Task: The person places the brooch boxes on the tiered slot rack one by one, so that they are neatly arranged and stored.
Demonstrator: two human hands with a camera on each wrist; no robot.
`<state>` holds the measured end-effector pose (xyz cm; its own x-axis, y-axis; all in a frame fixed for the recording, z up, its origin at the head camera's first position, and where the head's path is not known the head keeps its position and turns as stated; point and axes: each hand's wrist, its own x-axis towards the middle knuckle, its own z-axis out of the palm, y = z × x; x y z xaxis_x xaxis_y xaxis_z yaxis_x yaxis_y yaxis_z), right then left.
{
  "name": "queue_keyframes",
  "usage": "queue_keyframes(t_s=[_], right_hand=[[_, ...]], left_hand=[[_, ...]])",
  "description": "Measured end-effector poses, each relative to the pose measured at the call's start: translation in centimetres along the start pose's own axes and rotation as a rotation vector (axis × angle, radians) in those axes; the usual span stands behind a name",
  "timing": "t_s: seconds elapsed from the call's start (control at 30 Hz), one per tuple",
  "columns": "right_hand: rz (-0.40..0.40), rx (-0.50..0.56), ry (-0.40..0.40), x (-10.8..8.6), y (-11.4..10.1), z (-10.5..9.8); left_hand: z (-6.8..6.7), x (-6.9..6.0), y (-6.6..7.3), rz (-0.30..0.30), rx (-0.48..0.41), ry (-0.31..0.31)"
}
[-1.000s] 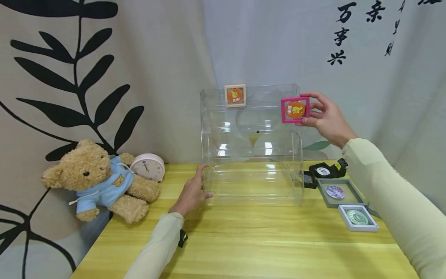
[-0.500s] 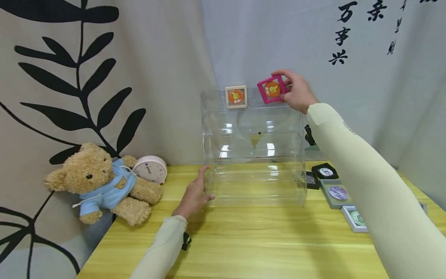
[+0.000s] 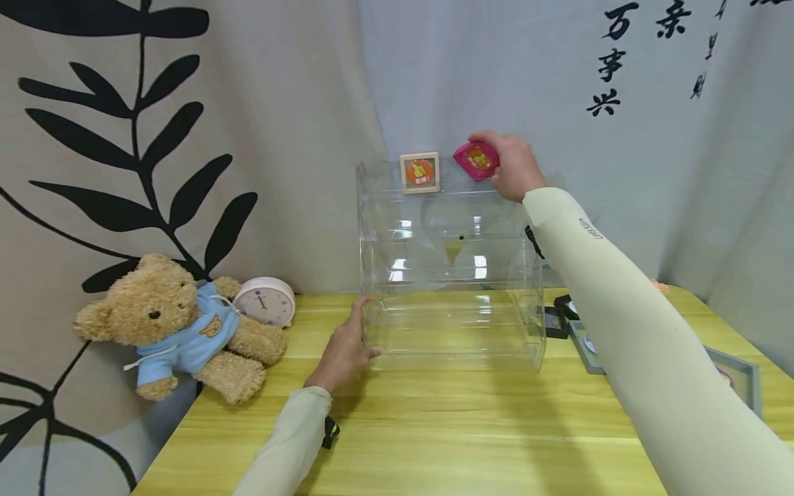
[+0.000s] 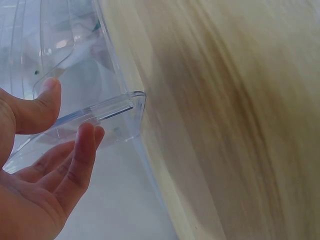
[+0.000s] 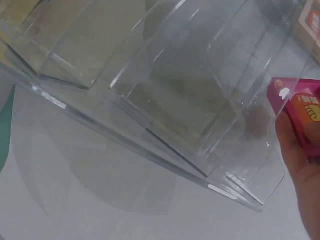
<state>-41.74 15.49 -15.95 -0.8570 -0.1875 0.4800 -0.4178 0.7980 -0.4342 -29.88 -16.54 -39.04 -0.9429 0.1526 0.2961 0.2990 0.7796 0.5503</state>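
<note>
A clear tiered acrylic display stand (image 3: 449,281) stands on the wooden table. My left hand (image 3: 340,349) grips its left side panel low down, and in the left wrist view the panel edge runs between thumb (image 4: 42,107) and fingers. My right hand (image 3: 511,165) holds a pink square display frame (image 3: 477,161) with an orange thumbs-up badge, tilted, at the top tier. To its left, a light wooden-coloured frame (image 3: 420,186) with a similar badge rests upright on that tier. The right wrist view catches only part of the pink frame (image 5: 277,92), beyond the clear panel.
A teddy bear (image 3: 174,327) in a blue hoodie lies at the left, beside a round pale clock (image 3: 265,302). Right of the stand lie black frames (image 3: 555,322) and grey frames (image 3: 747,386), partly hidden by the right sleeve. A curtain (image 3: 298,138) hangs behind.
My right hand has carried the pink frame left and up from the stand's right side to its top tier, and the frame has tilted. The left hand has stayed put.
</note>
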Motion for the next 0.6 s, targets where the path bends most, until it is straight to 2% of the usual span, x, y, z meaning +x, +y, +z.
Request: queue_keyframes(t_s=[0.1,0.23,0.43,0.6], right_hand=[[-0.027,-0.047,-0.014,0.2,-0.1,0.3],[-0.049,-0.053,-0.039,0.4,-0.2,0.5],[-0.017,0.003,-0.023,0.6,-0.7,0.8],[-0.003,0.001,0.0,0.6,-1.3,1.1]], left_hand=[[0.0,0.0,0.0,0.0,0.003,0.001],[0.2,-0.2,-0.1,-0.002,0.009,0.006],[0.2,-0.3,-0.2,-0.002,0.024,0.01],[0.2,-0.2,-0.1,-0.004,0.017,0.005]])
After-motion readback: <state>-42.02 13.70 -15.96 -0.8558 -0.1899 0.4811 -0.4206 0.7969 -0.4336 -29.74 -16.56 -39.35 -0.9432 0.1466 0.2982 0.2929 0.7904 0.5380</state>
